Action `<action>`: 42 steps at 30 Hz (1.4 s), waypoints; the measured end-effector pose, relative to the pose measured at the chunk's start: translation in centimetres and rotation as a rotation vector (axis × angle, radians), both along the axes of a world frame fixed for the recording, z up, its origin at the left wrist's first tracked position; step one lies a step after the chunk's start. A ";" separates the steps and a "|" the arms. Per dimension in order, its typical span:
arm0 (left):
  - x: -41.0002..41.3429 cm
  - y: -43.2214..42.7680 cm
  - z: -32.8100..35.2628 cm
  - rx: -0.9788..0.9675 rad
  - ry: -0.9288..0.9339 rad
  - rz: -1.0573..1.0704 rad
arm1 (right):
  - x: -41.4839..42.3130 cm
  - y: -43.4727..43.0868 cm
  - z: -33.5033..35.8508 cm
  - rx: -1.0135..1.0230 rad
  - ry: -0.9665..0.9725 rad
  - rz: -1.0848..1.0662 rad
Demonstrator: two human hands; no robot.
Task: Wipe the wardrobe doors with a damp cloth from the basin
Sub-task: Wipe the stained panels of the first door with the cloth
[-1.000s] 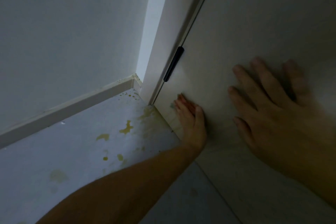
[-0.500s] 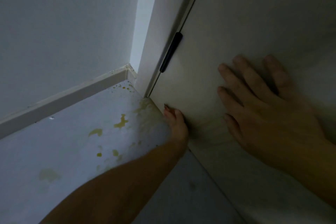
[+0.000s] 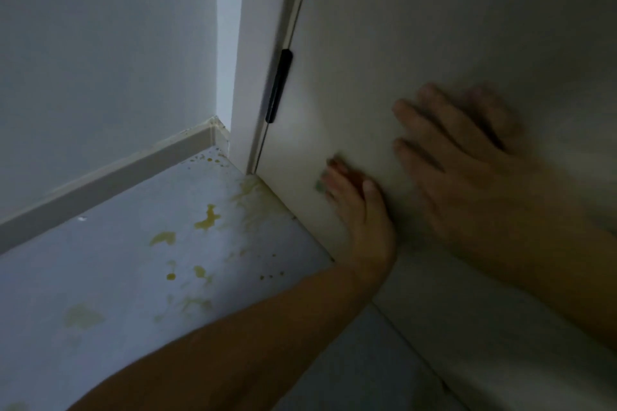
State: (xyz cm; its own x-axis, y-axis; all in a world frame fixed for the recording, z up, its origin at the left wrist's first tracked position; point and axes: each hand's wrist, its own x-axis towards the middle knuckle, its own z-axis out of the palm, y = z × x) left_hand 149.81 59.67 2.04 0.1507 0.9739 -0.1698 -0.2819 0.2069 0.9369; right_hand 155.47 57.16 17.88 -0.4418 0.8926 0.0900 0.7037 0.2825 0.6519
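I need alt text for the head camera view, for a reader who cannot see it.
The left hand presses a cloth, barely visible under it, low on a pale wardrobe door; the right hand lies flat on the door beside it. Yellowish stains mark the floor.

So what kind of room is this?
Probably a corner of a bedroom at home: a tall white wardrobe door with a black fitting, a skirting board along the wall, and a floor with yellowish stains.
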 end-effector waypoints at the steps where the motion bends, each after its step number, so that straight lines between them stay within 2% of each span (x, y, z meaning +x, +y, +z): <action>1: -0.1 0.9 0.8 0.096 0.064 0.013 | 0.4 -1.1 1.2 0.016 -0.023 -0.011; 5: -0.7 2.9 0.6 0.297 0.243 0.042 | 1.9 -4.9 4.5 0.105 0.025 -0.077; 9: 0.8 -3.6 3.1 0.685 0.339 -0.100 | 3.3 -8.3 4.9 0.147 0.024 -0.093; 11: 1.5 -4.5 4.1 0.785 0.375 -0.105 | 3.8 -9.4 5.0 0.159 0.019 -0.091; 14: 0.9 0.1 6.4 0.798 0.436 0.037 | 4.5 -10.7 5.4 0.196 0.018 -0.088; 16: 0.1 3.3 8.7 0.734 0.390 0.143 | 4.9 -11.6 5.5 0.213 0.013 -0.103; 18: 0.2 3.1 10.7 0.688 0.356 0.153 | 5.0 -12.3 5.8 0.229 0.029 -0.125; 23: 1.4 -3.1 10.2 1.081 0.511 -0.041 | 5.7 -14.0 7.3 0.293 0.072 -0.133; 29: 1.3 2.2 18.0 1.137 0.451 0.203 | 6.4 -15.5 8.1 0.293 0.053 -0.139; 32: 2.2 -0.7 16.4 1.224 0.516 0.157 | 6.6 -16.0 8.0 0.298 0.075 -0.138; 35: 2.0 -4.5 11.4 1.344 0.668 -0.049 | 7.0 -16.4 7.8 0.310 0.097 -0.123; 39: 0.4 -3.5 10.0 1.430 0.723 -0.139 | 7.3 -16.3 7.2 0.346 0.125 -0.113; 42: 0.7 -2.9 10.3 1.302 0.652 -0.054 | 7.0 -15.9 6.4 0.376 0.133 -0.106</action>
State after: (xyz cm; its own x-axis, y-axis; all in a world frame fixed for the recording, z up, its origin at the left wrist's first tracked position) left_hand 150.50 56.72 12.32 0.4347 0.4848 0.7589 0.2386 -0.8746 0.4220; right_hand 162.51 41.22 24.28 -0.3115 0.8264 0.4690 0.8013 -0.0369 0.5972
